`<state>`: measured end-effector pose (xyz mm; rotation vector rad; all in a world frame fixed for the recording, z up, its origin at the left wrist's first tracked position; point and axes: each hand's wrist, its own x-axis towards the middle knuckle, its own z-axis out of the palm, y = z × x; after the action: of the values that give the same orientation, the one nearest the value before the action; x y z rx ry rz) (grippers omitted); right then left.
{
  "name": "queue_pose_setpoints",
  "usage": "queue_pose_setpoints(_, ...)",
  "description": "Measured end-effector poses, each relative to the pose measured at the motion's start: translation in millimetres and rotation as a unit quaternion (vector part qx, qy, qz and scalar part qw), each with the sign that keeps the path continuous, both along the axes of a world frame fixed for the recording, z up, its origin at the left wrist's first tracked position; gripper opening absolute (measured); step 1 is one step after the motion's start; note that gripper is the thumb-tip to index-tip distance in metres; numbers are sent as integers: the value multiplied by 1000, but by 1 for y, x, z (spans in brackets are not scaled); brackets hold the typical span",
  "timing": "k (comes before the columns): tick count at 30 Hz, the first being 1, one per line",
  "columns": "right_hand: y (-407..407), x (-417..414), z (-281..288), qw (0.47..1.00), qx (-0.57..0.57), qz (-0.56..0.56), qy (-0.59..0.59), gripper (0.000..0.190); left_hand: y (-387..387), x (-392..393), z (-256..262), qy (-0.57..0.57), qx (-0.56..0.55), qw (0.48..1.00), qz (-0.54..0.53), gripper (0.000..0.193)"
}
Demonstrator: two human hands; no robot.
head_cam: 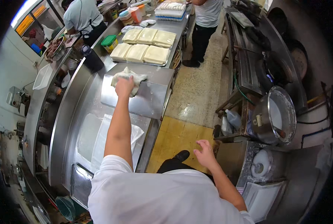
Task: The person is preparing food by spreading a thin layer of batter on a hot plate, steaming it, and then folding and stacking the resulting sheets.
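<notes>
My left hand [124, 86] is stretched forward and presses a bunched, off-white cloth [140, 79]. Under the cloth is a smooth stainless steel panel [135, 105] on the counter; its surface shines with reflections. Beyond it, several square stacks of pale, flat sheets, probably dough [156, 55], lie in two rows, the nearer row on a metal tray. Closer to me, white plastic sheeting [101, 145] is spread over the steel worktop, partly behind my left forearm. My right hand [205, 154] hangs over the yellow floor at my side, fingers loosely apart and holding nothing.
A dark bottle [92, 59] and a green-lidded tub [109, 43] stand along the counter's left side. Two other people [207, 25] are farther off. To my right are a large metal mixing bowl [275, 114] and plastic jugs [233, 119]. An empty-looking metal tray [81, 183] lies near left.
</notes>
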<state>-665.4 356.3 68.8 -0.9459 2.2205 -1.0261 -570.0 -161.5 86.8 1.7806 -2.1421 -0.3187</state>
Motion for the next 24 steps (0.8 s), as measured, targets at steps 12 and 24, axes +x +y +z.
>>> queue_pose_setpoints(12,100,8,10,973,116,-186,-64,43,-37,-44,-36,159,62,978,119,60)
queue_pose_setpoints(24,262,7,5,940,69,-335,-2,44,102,-16,49,170,-58,980,-84,58)
